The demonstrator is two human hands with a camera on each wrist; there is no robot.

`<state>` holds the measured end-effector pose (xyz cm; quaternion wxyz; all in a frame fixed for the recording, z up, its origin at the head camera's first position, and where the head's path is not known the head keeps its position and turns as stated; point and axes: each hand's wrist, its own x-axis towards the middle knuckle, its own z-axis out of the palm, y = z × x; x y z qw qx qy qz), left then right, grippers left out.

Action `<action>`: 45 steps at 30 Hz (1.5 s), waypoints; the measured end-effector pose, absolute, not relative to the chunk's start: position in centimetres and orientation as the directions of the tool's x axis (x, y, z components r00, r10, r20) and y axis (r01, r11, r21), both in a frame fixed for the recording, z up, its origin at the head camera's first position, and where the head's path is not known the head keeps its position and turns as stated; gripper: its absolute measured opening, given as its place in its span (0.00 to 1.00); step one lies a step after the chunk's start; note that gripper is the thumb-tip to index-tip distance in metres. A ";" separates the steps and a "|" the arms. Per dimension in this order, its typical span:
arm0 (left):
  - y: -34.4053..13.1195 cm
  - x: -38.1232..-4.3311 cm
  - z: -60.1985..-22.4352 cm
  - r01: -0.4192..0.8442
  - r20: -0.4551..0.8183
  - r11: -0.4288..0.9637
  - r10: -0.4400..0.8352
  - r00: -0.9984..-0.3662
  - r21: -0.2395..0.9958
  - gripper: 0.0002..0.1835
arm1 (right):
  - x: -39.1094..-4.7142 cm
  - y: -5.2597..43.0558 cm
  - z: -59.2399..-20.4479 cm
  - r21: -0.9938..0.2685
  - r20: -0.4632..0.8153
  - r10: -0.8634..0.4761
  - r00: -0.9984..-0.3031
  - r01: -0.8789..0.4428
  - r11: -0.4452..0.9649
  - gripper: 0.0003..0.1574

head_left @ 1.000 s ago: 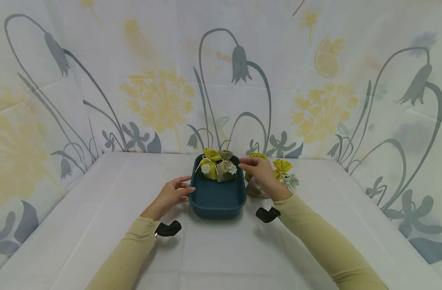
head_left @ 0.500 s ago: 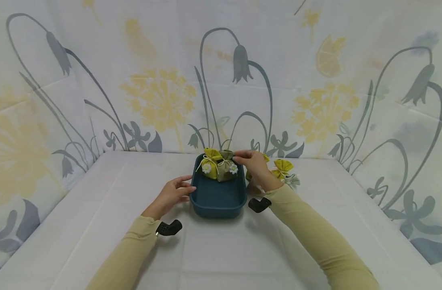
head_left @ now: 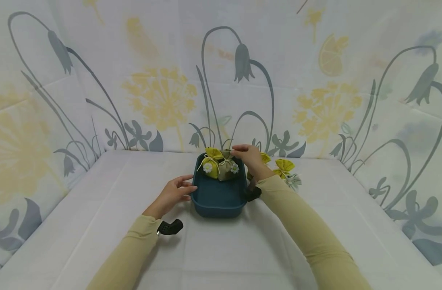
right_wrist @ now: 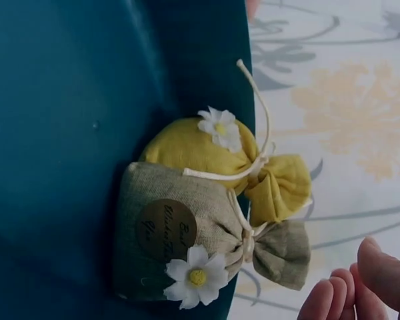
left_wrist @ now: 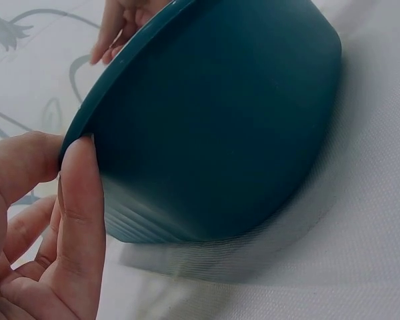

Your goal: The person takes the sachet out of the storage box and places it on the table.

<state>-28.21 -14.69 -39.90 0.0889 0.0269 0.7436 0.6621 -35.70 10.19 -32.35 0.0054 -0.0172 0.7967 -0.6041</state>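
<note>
A deep teal tub (head_left: 221,211) sits on the white table. My left hand (head_left: 173,195) pinches its left rim; the left wrist view has thumb and finger on either side of the edge of the tub (left_wrist: 220,133). Two drawstring sachets lean side by side against the tub's far wall: a yellow sachet (right_wrist: 183,147) with a white flower and a grey-green sachet (right_wrist: 163,183) with a round label and a daisy. Just beyond the grey-green sachet's gathered top, my right hand (head_left: 251,159) hovers with loosely curled fingers. A gap separates it from the cloth in the right wrist view.
Right of the tub, more sachets stand on the table: a yellow sachet (head_left: 284,165), a pale green sachet (head_left: 294,182) and another yellow sachet (head_left: 265,158) partly behind the right hand. A flower-printed cloth (head_left: 162,100) rises behind the table.
My right hand has moved left and slightly up, from beside the tub's right rim to the grey-green sachet's top. The left hand stays on the rim, and both sachets keep their places.
</note>
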 end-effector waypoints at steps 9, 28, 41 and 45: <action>-14.6 -28.3 -40.0 -0.088 -0.108 0.123 0.163 -0.981 0.988 0.31 | -36.7 10.1 -32.9 -0.966 0.003 0.011 -1.000 0.000 0.257 0.20; -14.5 -27.9 -39.3 -0.092 -0.109 0.104 0.175 -0.978 0.990 0.32 | -37.8 9.6 -33.1 -0.929 -0.038 -0.034 -0.999 0.023 0.368 0.19; -14.7 -28.1 -39.8 -0.088 -0.107 0.125 0.154 -0.982 0.988 0.31 | -37.1 9.7 -32.5 -0.896 -0.085 -0.088 -0.992 0.038 0.443 0.20; -14.8 -28.1 -39.9 -0.083 -0.101 0.121 0.155 -0.983 0.989 0.31 | -36.9 9.6 -32.6 -0.910 -0.082 -0.078 -0.994 0.043 0.411 0.19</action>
